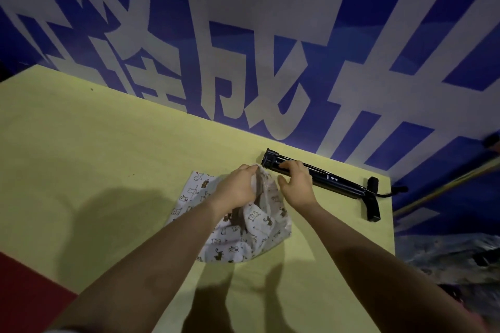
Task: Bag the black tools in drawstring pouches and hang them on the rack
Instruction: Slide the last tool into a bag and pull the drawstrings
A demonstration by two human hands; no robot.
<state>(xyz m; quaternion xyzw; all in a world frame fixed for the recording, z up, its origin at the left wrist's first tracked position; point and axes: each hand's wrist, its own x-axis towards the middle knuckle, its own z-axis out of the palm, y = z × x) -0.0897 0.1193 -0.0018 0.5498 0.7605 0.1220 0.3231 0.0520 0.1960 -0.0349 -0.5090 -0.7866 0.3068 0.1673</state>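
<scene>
A long black tool (328, 177) shaped like a hand pump lies on the yellow table (81, 159) near its far right corner, its T-handle end to the right. A white drawstring pouch (251, 235) printed with small brown animals lies just left of it. My left hand (238, 186) grips the pouch's mouth and lifts it up beside the tool's left end. My right hand (295, 180) has its fingers curled over the tool's left part, thumb below. The pouch's far rim is hidden behind my hands.
A blue banner with large white characters (270, 43) hangs right behind the table. The table's right edge (391, 224) is close to the tool. A red surface (24, 286) shows at lower left. A pole (446, 186) slants at right.
</scene>
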